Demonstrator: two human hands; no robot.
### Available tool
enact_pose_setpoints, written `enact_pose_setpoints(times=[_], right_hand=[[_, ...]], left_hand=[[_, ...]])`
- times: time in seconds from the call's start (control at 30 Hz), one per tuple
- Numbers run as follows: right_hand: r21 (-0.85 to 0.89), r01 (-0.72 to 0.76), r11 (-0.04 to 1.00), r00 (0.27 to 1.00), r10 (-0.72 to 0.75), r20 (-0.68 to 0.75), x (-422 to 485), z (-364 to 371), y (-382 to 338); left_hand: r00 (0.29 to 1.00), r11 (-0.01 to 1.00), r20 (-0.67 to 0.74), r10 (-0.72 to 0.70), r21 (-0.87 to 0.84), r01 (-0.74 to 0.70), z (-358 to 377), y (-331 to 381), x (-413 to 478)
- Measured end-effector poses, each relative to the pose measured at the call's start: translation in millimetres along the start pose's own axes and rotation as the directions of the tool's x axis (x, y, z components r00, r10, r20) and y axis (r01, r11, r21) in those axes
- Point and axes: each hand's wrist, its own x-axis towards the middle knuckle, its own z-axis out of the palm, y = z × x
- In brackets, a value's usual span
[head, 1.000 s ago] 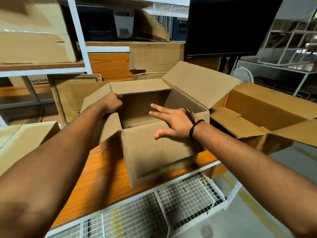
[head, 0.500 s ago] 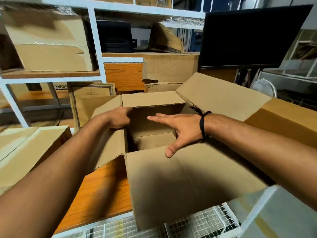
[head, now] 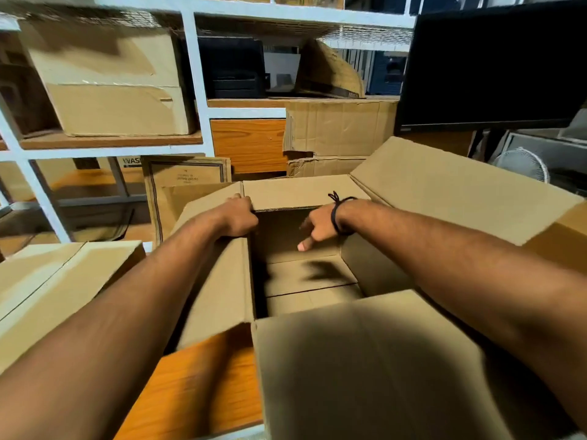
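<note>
Four flaps of the cardboard box (head: 317, 290) stand open, nothing packed yet; left hand (head: 236, 219) grips its far rim, right hand (head: 319, 227) hangs slack inside.

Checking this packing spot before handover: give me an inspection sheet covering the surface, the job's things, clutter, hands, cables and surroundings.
Surface: orange wooden shelf board under the box.
Job's things: open cardboard box, flaps spread outward, nothing seen inside.
Clutter: another carton at left; flat cartons leaning behind the box.
Hands: left hand grips the box's left rim; right hand is inside the box opening, holding nothing.
Cables: nothing seen.
Surroundings: white rack holding more cartons; black monitor; white fan at right.
</note>
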Motion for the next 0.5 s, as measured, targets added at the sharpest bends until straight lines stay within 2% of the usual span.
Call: enact_pose_setpoints(times=[0.07, 0.13, 0.2, 0.3, 0.37, 0.5], right_hand=[[0.066, -0.023, 0.998, 0.999, 0.026, -0.038, 16.0, 6.3, 5.7], [0.115, -0.032, 0.993, 0.986, 0.05, -0.159, 30.5, 4.3, 12.8], [0.123, -0.029, 0.992, 0.95, 0.066, -0.304, 41.4, 0.1, 20.4], [0.1, 0.029, 0.995, 0.874, 0.023, -0.485, 53.9, -4.4, 28.5], [0.088, 0.043, 0.995, 0.847, 0.011, -0.532, 59.3, -5.8, 30.8], [0.118, -0.033, 0.993, 0.817, 0.094, -0.569, 70.0, -12.2, 34.1]], left_hand=[[1.0, 0.999, -0.006, 0.009, -0.032, -0.009, 0.2, -6.8, 13.5], [0.999, 0.989, -0.019, 0.028, -0.142, -0.031, -1.4, -14.2, 28.4], [0.998, 0.951, -0.051, 0.039, -0.303, -0.052, -2.6, -20.6, 41.4], [0.994, 0.925, -0.1, -0.047, -0.379, 0.006, -4.2, -33.6, 62.4], [0.992, 0.924, -0.097, -0.085, -0.38, 0.042, -3.8, -40.2, 75.3], [0.996, 0.902, -0.058, -0.072, -0.431, 0.04, -3.7, -40.3, 95.9]])
